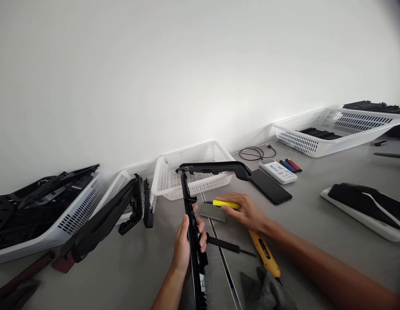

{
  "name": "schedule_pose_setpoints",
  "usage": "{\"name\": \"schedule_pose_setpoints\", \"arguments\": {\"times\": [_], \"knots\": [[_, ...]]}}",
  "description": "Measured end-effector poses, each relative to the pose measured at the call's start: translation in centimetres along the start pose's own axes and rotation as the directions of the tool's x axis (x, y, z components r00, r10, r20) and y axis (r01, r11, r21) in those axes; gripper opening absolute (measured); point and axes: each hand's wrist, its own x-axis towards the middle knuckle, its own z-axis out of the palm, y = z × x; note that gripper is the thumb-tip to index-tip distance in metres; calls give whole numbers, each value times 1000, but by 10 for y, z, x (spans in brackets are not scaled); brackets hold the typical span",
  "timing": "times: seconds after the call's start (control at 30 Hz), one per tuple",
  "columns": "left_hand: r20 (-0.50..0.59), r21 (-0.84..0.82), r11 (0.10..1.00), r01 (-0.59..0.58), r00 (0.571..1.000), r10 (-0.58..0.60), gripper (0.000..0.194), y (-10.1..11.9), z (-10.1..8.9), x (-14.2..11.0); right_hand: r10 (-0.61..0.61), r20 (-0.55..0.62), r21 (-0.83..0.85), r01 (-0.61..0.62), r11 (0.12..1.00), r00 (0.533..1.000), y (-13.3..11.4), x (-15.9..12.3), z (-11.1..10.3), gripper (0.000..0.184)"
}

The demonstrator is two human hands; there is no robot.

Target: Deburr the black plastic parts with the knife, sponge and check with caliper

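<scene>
My left hand is closed around a long, narrow black plastic part, held nearly upright. At its top, a wider black plastic piece reaches to the right; whether the two are joined I cannot tell. My right hand grips a yellow-handled tool, its slim dark tip pointing left toward the part, apart from it. A flat grey plate lies below that tool. Beneath my right wrist is a yellow power tool. Near my left fingers lies a black-handled tool with a thin shaft.
White baskets stand along the wall: one filled with black parts, another in the middle, one at right. A black phone, white device, cable, dark cloth and black-and-white item lie about.
</scene>
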Motion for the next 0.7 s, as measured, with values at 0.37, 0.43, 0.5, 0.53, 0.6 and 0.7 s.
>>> {"name": "schedule_pose_setpoints", "arguments": {"times": [0.37, 0.43, 0.5, 0.53, 0.6, 0.7], "knots": [[-9, 4, 1000, -14, 1000, 14, 69, 2, -1, -1, 47, 9, 58, -48, 997, 999, 4, 0, 0, 40], [-14, 5, 1000, -10, 1000, 10, 70, 3, 0, -1, 29, 30, 57, -30, 998, 999, 3, 0, 0, 41], [-11, 5, 1000, -4, 1000, 4, 72, 3, 0, 0, 1, 54, 60, -4, 998, 999, 2, 0, 0, 41], [-7, 5, 1000, -1, 1000, 1, 73, 2, 0, 0, -8, 59, 59, 4, 998, 998, 1, 0, 1, 40], [-2, 3, 1000, 1, 1000, -1, 73, 2, -1, 2, -21, 71, 56, 17, 998, 997, 0, 0, 1, 39], [-10, 2, 1000, -2, 1000, 2, 72, 2, -1, 3, -26, 92, 62, 20, 998, 995, -1, 0, 0, 39]]}}
